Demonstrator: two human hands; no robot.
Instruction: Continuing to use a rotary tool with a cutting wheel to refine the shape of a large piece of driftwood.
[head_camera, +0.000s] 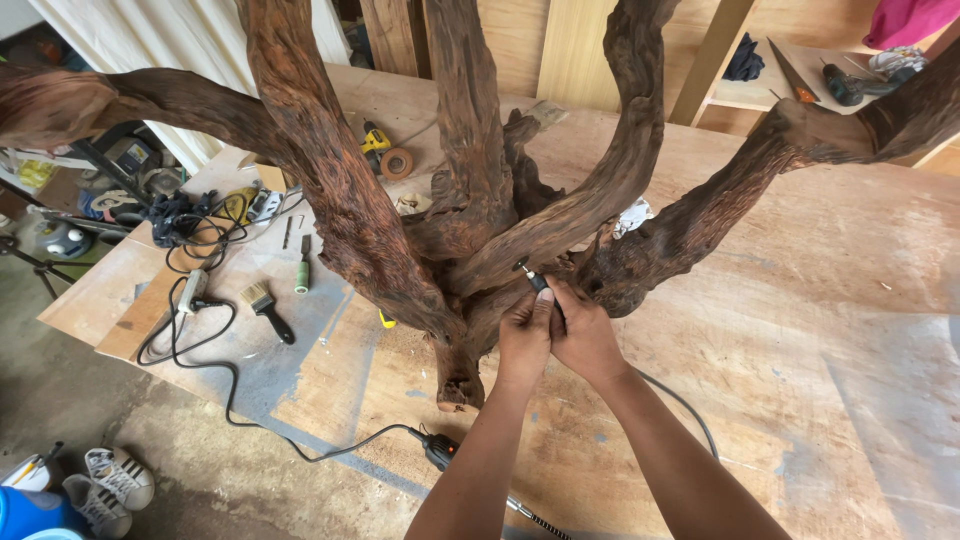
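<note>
Driftwood root (470, 200), gnarled and reddish, stands on the plywood bench (800, 330), its limbs splaying outward. At its core, both hands clasp a slim rotary handpiece (533, 281), bit tip pressed against the wood: left hand (523, 335) clenched round the shaft, right hand (585, 335) wrapped beside it. Carving of the crevice seems to be under way; steady pressure is likely what comes next. Left of the root lie a paintbrush (267, 308) and cable (200, 350).

Head camera looks steeply down, close over the workbench (800, 300)
</note>
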